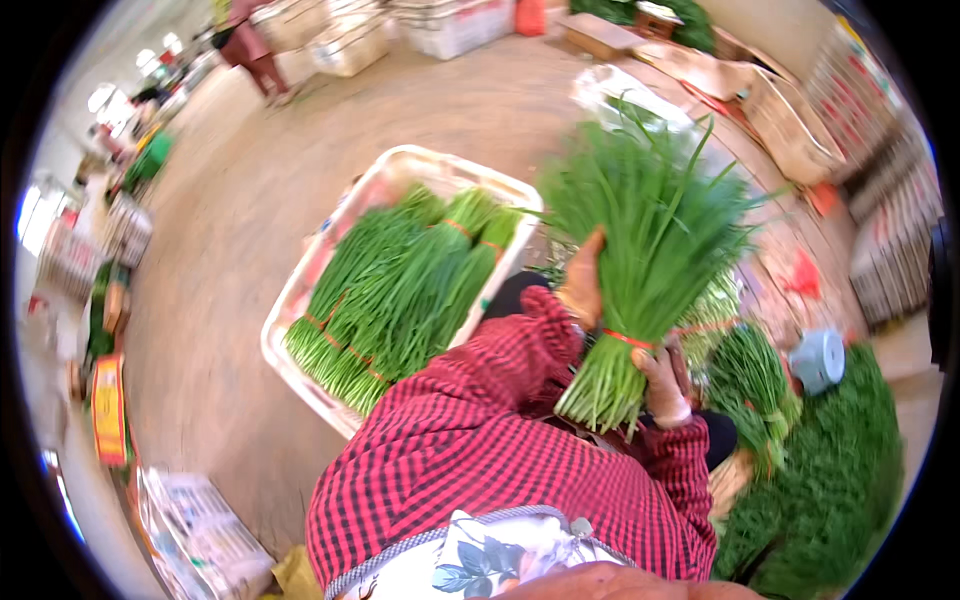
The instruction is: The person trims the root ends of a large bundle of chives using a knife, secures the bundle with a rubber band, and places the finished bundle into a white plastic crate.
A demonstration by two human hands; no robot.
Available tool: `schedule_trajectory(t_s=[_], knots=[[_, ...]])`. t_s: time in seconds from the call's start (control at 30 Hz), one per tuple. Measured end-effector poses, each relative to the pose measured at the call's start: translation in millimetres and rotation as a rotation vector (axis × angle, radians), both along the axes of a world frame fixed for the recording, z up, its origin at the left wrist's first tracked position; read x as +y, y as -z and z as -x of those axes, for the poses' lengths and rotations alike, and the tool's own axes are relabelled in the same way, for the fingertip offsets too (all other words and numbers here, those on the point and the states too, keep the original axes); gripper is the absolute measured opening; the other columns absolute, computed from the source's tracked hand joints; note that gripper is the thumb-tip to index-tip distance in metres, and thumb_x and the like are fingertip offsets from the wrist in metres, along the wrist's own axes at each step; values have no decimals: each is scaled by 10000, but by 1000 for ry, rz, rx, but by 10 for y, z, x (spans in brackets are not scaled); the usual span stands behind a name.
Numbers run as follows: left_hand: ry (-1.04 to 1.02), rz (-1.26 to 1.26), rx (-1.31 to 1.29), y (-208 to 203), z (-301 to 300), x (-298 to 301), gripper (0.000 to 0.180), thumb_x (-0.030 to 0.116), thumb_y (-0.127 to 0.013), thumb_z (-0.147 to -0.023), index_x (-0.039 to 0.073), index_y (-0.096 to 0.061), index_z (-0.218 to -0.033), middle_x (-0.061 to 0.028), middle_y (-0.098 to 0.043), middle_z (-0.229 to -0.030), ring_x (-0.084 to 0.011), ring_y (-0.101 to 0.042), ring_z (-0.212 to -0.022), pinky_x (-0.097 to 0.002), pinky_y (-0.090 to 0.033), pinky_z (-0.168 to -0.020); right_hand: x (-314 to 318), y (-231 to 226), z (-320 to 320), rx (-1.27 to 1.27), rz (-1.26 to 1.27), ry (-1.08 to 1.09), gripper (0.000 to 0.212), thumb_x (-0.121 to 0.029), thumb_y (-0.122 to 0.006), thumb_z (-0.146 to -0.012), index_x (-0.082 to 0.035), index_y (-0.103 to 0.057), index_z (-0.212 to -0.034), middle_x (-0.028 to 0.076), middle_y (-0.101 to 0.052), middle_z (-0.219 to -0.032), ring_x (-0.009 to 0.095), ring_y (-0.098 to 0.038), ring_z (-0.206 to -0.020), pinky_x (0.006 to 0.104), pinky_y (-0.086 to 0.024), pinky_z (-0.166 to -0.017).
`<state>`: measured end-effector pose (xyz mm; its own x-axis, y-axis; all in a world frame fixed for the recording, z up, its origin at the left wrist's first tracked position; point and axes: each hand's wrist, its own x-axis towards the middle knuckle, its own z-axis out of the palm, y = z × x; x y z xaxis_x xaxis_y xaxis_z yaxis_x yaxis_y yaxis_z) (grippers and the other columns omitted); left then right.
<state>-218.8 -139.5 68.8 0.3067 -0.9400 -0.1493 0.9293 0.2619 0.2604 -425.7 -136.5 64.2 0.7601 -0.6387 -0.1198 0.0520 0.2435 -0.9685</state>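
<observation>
A thick bundle of green chives [645,260] is held upright in front of me, leaf tips away and pale stems toward me. An orange band [627,339] ties it near the stem ends. My left hand [582,283] clasps its left side above the band, the fingers partly hidden behind the leaves. Lower down, my right hand [663,388] grips the stems from the right, close to the band. To the left, a white plastic crate [290,362] holds several banded chive bundles [400,280] lying side by side.
Loose chives [745,385] lie at my right, beside a small light-blue stool-like object [818,360]. A large green heap [835,480] spreads at the lower right. Stacked crates [895,240] stand far right, white boxes [450,25] at the back. A person [255,45] stands far left.
</observation>
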Motion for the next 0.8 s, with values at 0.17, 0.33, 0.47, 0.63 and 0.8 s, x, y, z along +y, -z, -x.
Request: schedule_trajectory(t_s=[0.17, 0.33, 0.47, 0.63, 0.8], knots=[[18, -144, -556, 127, -250, 85, 381, 279, -530, -947, 49, -572, -1247, -126, -627, -1186, -273, -567, -1138, -414, -440, -1023, 34, -148, -58, -221, -639, -135, 476, -338, -631, -931, -17, -577, -1279, 90, -669, -1164, 171, -669, -956, 324, -538, -852], [308, -301, -361, 287, -388, 296, 463, 444, -497, -992, 84, -540, -1281, -94, -577, -1285, -277, -509, -1237, -434, -411, -1060, 17, -141, 69, -405, -629, 122, 449, -312, -666, -912, -28, -575, -1248, 59, -705, -996, 161, -690, -845, 298, -570, -753], [165, -264, -1006, 248, -53, 281, 507, 155, -584, -956, 21, -427, -1418, -131, -485, -1419, -247, -459, -1310, -412, -358, -1111, -119, -34, 461, -341, -412, 265, 447, -394, -688, -892, -43, -649, -1165, 42, -708, -1047, 139, -682, -868, 287, -554, -793], [-143, 345, -2439, -638, 231, 428, 820, 66, -734, -702, 68, -408, -1455, -148, -405, -1492, -327, -317, -1418, -450, -212, -1183, -164, -81, 393, -206, -317, 148, 524, -435, -700, -872, -54, -632, -1226, 47, -689, -1110, 137, -650, -961, 294, -504, -895], [-112, 879, -3032, -664, 217, 416, 881, 174, -712, -683, 45, -351, -1476, -135, -372, -1526, -264, -278, -1459, -503, -104, -1203, -349, 253, 158, 185, 807, -7, 607, -508, -602, -908, -16, -588, -1265, 134, -640, -1186, 213, -582, -1117, 338, -434, -977]])
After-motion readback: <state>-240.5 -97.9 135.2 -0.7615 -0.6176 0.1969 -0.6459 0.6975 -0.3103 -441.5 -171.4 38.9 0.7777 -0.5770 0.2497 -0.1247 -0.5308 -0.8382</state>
